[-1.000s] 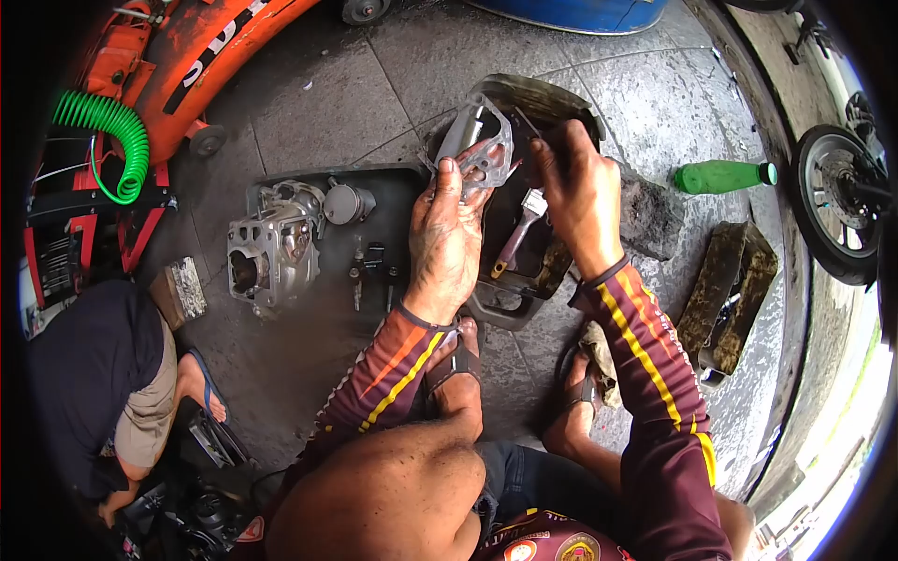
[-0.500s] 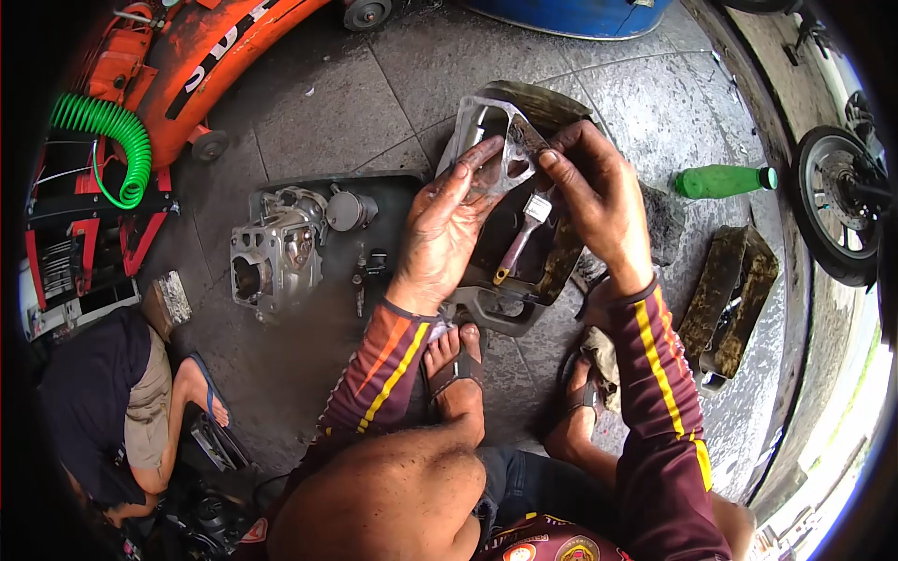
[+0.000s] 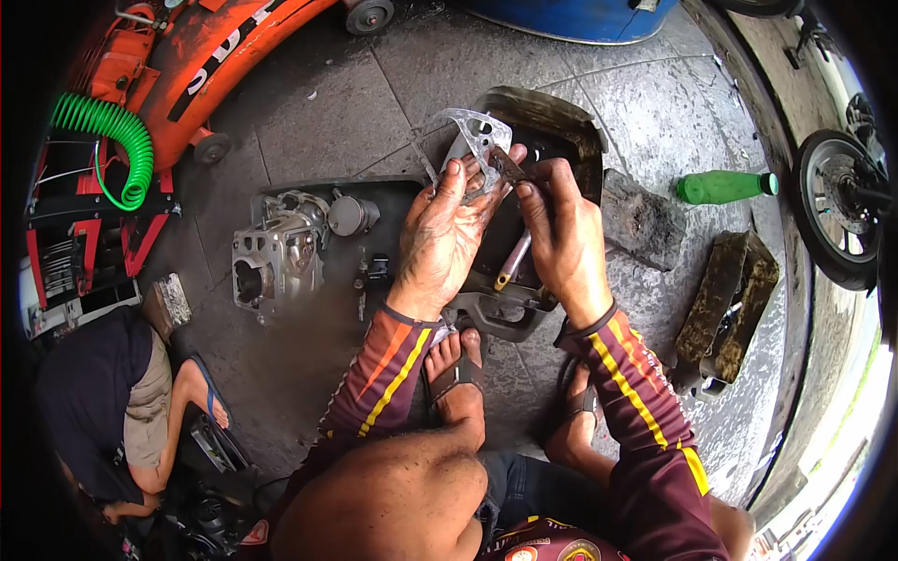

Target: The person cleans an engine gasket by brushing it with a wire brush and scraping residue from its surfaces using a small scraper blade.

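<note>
A grey metal part with holes is held up over the dark tray by my left hand, its thumb and fingers around the lower edge. My right hand pinches a thin, dark blade-like tool, whose tip touches or nearly touches the part's right side. Below my hands, a brush handle lies in the dirty tray; its bristle end is hidden. Left of my left hand sit an engine casting and a round piston.
A green bottle, a dark block and a grimy box are at the right, near a wheel. A blue drum stands ahead. An orange machine and a seated person are at the left.
The metal part has been turned in my left hand. My right hand has moved slightly left and down, and the dark tool shows against the part again.
</note>
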Demonstrator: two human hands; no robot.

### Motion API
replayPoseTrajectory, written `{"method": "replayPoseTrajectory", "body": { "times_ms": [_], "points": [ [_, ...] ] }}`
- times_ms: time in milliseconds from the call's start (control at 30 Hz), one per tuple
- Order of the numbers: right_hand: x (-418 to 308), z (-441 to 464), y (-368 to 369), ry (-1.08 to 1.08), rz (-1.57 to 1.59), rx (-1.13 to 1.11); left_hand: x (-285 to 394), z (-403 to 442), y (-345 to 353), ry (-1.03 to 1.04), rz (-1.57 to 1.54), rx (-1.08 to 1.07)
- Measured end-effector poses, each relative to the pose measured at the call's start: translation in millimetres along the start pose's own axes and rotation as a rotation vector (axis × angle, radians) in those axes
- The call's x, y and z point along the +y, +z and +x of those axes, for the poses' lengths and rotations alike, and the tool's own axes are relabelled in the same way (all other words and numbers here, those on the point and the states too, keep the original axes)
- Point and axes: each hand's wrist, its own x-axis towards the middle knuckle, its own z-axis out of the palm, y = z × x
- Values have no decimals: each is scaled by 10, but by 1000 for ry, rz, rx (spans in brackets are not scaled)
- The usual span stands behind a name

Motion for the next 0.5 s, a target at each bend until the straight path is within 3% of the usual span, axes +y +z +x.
{"method": "replayPoseTrajectory", "body": {
  "times_ms": [500],
  "points": [
    [24,-55,90,51,44,15,-34,25,9,65,-108,5]
  ]
}}
